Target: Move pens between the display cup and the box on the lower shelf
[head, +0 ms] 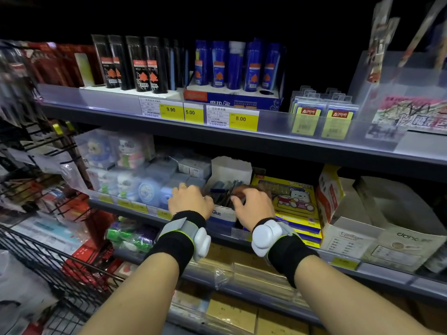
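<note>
A white open box (pixel 231 169) marked "Glue" on its front stands on the lower shelf, with several dark pens (pixel 226 191) lying inside it. My left hand (pixel 191 200) rests on the box's left front corner, fingers curled over the edge. My right hand (pixel 254 205) is at the box's right side, its fingertips pinched on the pens near the front. A display cup is not something I can make out; a clear holder (pixel 396 76) with packaged items stands on the upper shelf at the right.
Blue and black pen packs (pixel 238 66) stand on the upper shelf behind yellow price tags. A yellow bear-print pack (pixel 294 198) sits right of the box, small boxed toys (pixel 125 170) to its left. A black wire rack (pixel 48 262) juts out at lower left.
</note>
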A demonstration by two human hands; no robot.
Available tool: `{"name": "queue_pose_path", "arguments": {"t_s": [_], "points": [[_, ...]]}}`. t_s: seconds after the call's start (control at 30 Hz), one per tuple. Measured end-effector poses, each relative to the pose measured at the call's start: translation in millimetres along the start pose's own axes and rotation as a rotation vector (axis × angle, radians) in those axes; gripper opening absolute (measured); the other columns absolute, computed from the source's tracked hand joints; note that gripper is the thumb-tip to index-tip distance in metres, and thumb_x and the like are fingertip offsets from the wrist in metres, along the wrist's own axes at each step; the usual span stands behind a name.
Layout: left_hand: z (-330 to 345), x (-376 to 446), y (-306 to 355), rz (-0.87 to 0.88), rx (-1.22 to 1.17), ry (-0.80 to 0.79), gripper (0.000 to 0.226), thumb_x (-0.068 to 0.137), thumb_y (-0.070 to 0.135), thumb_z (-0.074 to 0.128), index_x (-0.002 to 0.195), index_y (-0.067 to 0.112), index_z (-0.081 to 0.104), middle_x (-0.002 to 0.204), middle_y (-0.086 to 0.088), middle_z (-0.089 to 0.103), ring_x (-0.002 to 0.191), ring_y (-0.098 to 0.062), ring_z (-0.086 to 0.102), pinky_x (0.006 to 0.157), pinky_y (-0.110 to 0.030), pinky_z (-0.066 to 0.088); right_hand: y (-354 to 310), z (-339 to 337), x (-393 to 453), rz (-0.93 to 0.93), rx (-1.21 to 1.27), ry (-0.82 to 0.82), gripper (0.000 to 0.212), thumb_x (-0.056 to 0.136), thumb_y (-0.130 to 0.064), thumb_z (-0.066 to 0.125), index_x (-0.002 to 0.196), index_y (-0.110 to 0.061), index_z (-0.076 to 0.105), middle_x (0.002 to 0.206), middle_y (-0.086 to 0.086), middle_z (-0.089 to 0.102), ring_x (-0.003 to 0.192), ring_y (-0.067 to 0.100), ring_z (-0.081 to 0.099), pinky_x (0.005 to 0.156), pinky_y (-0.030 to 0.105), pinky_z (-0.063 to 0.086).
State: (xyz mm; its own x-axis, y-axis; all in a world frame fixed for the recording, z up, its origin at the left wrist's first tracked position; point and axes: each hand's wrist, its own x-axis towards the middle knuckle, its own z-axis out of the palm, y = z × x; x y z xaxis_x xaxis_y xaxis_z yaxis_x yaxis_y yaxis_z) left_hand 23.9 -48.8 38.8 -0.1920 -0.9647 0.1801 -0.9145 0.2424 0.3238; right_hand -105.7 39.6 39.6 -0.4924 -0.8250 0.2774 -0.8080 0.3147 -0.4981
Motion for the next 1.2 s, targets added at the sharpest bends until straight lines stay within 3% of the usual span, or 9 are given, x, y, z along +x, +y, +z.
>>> {"name": "queue_pose_path", "arguments": {"t_s": [0.07, 0.2, 0.47, 0.67, 0.83, 0.97, 1.2], "points": [[-0.2, 2.9, 5.0, -0.058, -0.036, -0.029, 0.040, 0.078, 0.037, 0.057, 0.108, 0.014, 0.071, 0.118, -0.012, 0.059, 0.112, -0.033, 0.054, 0.089, -0.041, 0.050, -2.5, 2.0, 5.1, 0.010, -0.006, -0.031, 0.023, 0.094, -0.037, 0.052, 0.104, -0.026, 0.070, 0.098, 0.005, 0.073, 0.094, 0.030, 0.067, 0.080, 0.033, 0.053], [1.8, 2.0, 6.1, -0.078, -0.154, -0.040, 0.033, 0.080, 0.028, 0.058, 0.103, 0.010, 0.072, 0.116, -0.014, 0.059, 0.106, -0.035, 0.057, 0.087, -0.042, 0.052, -3.8, 2.7, 21.1, -0.077, -0.094, -0.041, 0.025, 0.087, -0.025, 0.055, 0.108, -0.027, 0.068, 0.108, 0.001, 0.071, 0.115, 0.028, 0.051, 0.099, 0.037, 0.037], [17.1, -22.2, -22.6, 0.062, -0.451, 0.231, 0.011, 0.093, 0.024, 0.057, 0.098, 0.017, 0.065, 0.100, -0.008, 0.059, 0.088, -0.030, 0.060, 0.070, -0.032, 0.039, -12.8, 23.1, 57.8, -0.099, -0.240, -0.291, 0.046, 0.081, -0.026, 0.062, 0.126, -0.033, 0.060, 0.128, 0.001, 0.065, 0.120, 0.030, 0.056, 0.102, 0.035, 0.036], [16.3, -18.5, -30.6, 0.117, -0.574, 0.261, 0.006, 0.094, 0.020, 0.056, 0.094, 0.021, 0.062, 0.088, -0.001, 0.067, 0.077, -0.021, 0.063, 0.072, -0.036, 0.051, -19.6, 38.1, 74.3, -0.031, -0.193, -0.406, 0.034, 0.069, -0.027, 0.068, 0.101, -0.029, 0.074, 0.111, 0.004, 0.072, 0.106, 0.033, 0.064, 0.085, 0.030, 0.048], [10.9, -19.8, -21.2, 0.051, -0.698, 0.261, 0.010, 0.094, 0.016, 0.056, 0.099, 0.020, 0.063, 0.084, -0.003, 0.070, 0.076, -0.017, 0.062, 0.074, -0.032, 0.051, -16.5, 34.3, 69.3, -0.080, -0.116, -0.370, 0.033, 0.074, -0.020, 0.064, 0.102, -0.031, 0.076, 0.106, 0.004, 0.074, 0.102, 0.033, 0.065, 0.081, 0.028, 0.049], [7.5, -21.6, -17.5, 0.016, -0.828, 0.274, 0.012, 0.093, 0.014, 0.055, 0.098, 0.021, 0.064, 0.082, 0.000, 0.071, 0.078, -0.018, 0.067, 0.078, -0.041, 0.056, -10.3, 29.1, 57.2, -0.148, -0.062, -0.280, 0.023, 0.084, -0.019, 0.060, 0.100, -0.028, 0.074, 0.100, 0.010, 0.074, 0.097, 0.035, 0.064, 0.073, 0.027, 0.046], [-7.4, -32.3, -12.0, 0.044, -0.960, 0.291, 0.019, 0.092, 0.013, 0.056, 0.094, 0.031, 0.061, 0.083, 0.010, 0.071, 0.078, -0.011, 0.068, 0.077, -0.042, 0.058, -16.1, 12.8, 40.7, -0.212, -0.090, -0.260, 0.040, 0.082, -0.015, 0.059, 0.117, -0.032, 0.067, 0.111, 0.005, 0.072, 0.105, 0.032, 0.064, 0.089, 0.035, 0.055]]}}
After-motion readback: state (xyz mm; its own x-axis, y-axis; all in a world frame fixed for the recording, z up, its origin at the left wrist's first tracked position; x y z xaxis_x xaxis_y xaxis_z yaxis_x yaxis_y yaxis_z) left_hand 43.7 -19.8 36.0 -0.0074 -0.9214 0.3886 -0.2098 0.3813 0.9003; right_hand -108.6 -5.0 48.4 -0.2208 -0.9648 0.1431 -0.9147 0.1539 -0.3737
